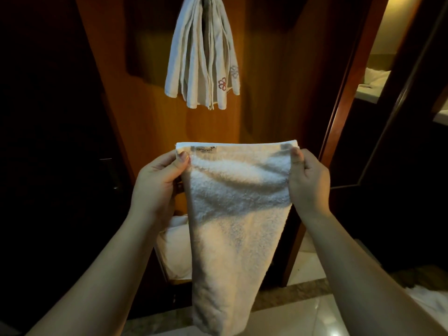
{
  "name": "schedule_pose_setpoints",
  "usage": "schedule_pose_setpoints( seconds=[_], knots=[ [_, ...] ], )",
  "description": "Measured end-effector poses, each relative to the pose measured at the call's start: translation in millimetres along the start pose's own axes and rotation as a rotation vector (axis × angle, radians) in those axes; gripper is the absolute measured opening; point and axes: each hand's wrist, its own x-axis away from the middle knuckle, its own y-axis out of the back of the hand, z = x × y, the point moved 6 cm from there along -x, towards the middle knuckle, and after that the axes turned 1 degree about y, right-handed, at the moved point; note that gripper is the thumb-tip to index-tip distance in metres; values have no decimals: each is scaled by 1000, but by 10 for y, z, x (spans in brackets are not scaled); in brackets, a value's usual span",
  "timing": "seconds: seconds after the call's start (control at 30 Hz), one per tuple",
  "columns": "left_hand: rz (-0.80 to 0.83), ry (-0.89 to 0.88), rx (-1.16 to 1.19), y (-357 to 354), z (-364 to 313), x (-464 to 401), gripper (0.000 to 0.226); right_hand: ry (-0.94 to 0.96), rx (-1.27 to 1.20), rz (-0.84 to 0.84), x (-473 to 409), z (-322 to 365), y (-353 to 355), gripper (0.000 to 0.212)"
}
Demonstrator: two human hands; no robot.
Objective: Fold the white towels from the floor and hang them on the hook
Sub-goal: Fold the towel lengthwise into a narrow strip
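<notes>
Two hands, left hand (157, 180) and right hand (309, 180), had fingers (180, 158) clamped on a white towel (237, 214). Its loose hanging end risked sagging and spoiling the fold.

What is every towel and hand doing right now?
Held towel: stretched out by its top corners, the rest drooping down.
Left hand: pinching the towel's top left corner.
Right hand: pinching the towel's top right corner.
Hanging towels: bunched together, hanging on the wooden door; the hook itself is hidden.
Towel on the floor: crumpled, not folded.
</notes>
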Motion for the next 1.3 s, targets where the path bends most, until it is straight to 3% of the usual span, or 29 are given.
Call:
schedule_pose_setpoints(
  seconds=[0.2,0.33,0.4,0.5,0.6,0.8,0.87,0.93,1.0,1.3],
  knots=[
    [-52,-5,6,-37,84,22,21,-75,-124,4,94,-57,37,49],
    [-95,57,28,-9,198,11,19,-165,-140,36,103,-120,2,64],
    [-79,88,26,-6,222,-1,20,-315,-296,170,95,-210,-74,62],
    [-49,104,17,0,240,-8,23,-605,-808,544,205,-302,-271,67],
    [-23,103,-17,-7,254,17,22,-736,-876,732,308,-335,-303,61],
    [-26,-83,-40,95,160,110,17,-684,-975,662,279,-255,-266,54],
    [39,-150,-11,93,64,125,15,-631,-1021,645,243,-115,-269,51],
    [163,-66,-2,24,103,117,28,-589,-1037,640,207,-2,-285,48],
    [212,92,-20,-19,228,107,22,-549,-1007,661,210,68,-321,45],
    [155,283,57,90,532,81,27,-607,-774,611,249,-186,-333,49]
  ],
)
